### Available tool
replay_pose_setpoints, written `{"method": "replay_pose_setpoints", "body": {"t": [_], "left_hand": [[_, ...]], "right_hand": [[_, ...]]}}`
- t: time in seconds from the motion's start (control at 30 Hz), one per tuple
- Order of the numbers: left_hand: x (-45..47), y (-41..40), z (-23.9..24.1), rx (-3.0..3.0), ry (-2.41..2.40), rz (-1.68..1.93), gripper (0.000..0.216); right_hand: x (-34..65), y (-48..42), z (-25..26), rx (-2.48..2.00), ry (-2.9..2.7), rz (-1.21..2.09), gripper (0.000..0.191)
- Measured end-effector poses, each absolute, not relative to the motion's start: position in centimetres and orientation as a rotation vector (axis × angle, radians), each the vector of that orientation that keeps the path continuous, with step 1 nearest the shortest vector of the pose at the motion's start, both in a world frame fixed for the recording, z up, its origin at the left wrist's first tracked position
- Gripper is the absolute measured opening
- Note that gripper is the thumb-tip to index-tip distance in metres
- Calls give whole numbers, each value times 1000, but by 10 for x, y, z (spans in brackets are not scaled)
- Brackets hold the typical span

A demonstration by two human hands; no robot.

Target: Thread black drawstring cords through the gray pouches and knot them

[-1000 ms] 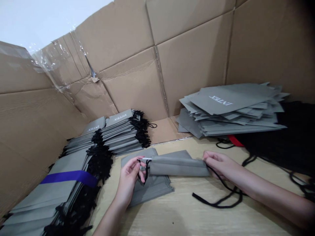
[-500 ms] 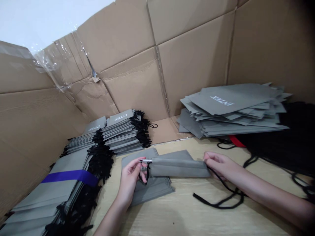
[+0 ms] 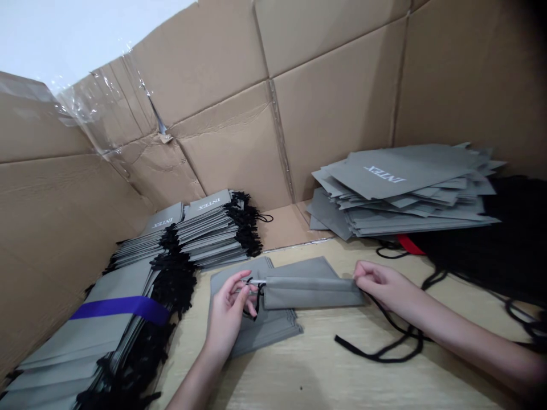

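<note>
A grey fabric drawstring bag (image 3: 314,293), folded into a narrow strip, is stretched between my hands above the table. My right hand (image 3: 382,285) is closed on its right end, where a long black cord (image 3: 376,359) trails down onto the table. At the bag's left end a thin silvery rod (image 3: 258,281) pokes out. My left hand (image 3: 231,310) has its fingers curled around the rod, with a short loop of black cord (image 3: 258,299) hanging beside them. Beneath lie flat grey bags (image 3: 269,336), partly covered by the held one.
Stacks of corded grey bags (image 3: 213,239) stand left, one bundle bound by a purple band (image 3: 123,307). A loose pile of grey bags (image 3: 410,176) sits back right, beside a heap of black cords (image 3: 491,250). Cardboard walls (image 3: 231,142) enclose the table (image 3: 307,364).
My left hand's fingers have shifted slightly and loosened around the rod. The bag's left end has moved a touch to the right. My right hand has hardly moved.
</note>
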State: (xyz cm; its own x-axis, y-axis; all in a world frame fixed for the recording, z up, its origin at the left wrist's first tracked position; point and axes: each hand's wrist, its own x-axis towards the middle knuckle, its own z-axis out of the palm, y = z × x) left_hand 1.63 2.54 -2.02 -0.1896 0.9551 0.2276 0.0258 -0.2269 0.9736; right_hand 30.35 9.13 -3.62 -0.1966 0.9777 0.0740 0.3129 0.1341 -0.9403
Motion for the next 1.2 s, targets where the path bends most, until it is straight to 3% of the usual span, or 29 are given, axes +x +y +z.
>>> {"method": "replay_pose_setpoints", "body": {"t": [0.23,0.43,0.63,0.77,0.9,1.0,1.2], "left_hand": [[18,18,-19,1477,1444,1594,11],[-9,21,-3,1293,1341,2093,17],[-19,22,9,1450,1054,1532,50],[-1,16,11,1803,1309,1546,26],[14,9,9,2027,1309,1154,28],[18,7,4,2130,1373,954,5],[14,3,5,2208,1576,629,32]], "right_hand": [[303,90,-38,-1259,-1694,931,14],[307,92,-30,-1297,-1662,850,13],[305,90,-23,-1207,-1665,920,13],[298,76,-20,-1102,-1748,1063,22],[293,63,-19,-965,-1860,1142,28],[296,62,-15,-919,-1906,1067,28],[325,83,1,-1010,-2166,659,28]]}}
